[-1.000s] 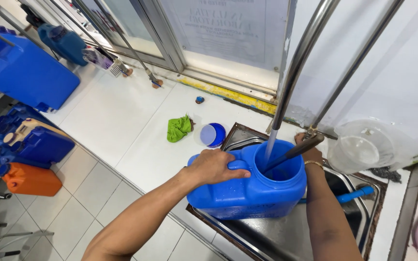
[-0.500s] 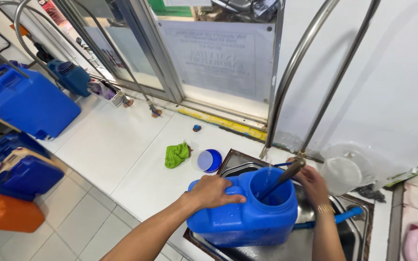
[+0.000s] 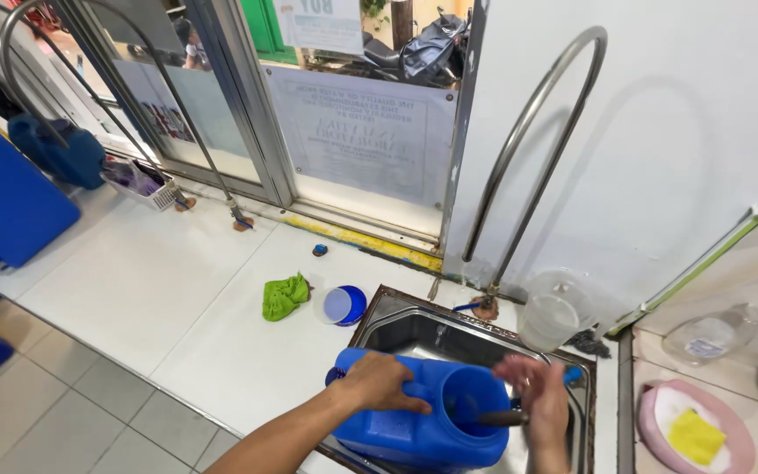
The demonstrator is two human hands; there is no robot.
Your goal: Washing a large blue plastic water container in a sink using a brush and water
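Observation:
A blue plastic water jug (image 3: 414, 421) with a wide round mouth sits in the steel sink (image 3: 414, 329). My left hand (image 3: 379, 382) grips the jug's top handle. My right hand (image 3: 537, 399), blurred with motion, holds a dark brush handle (image 3: 493, 419) that reaches into the jug's mouth. The brush head is hidden inside the jug. A tall curved steel tap (image 3: 537, 132) rises behind the sink.
A blue lid (image 3: 342, 305) and a green cloth (image 3: 284, 296) lie on the white counter left of the sink. A clear plastic pitcher (image 3: 554, 312) stands at the sink's back right. A pink dish with a yellow sponge (image 3: 693, 434) sits right. Large blue containers (image 3: 2, 202) stand far left.
The view has tilted upward, so the jug and hands sit lower in frame. My right hand has moved down to the jug's mouth with the brush. The left hand keeps its grip.

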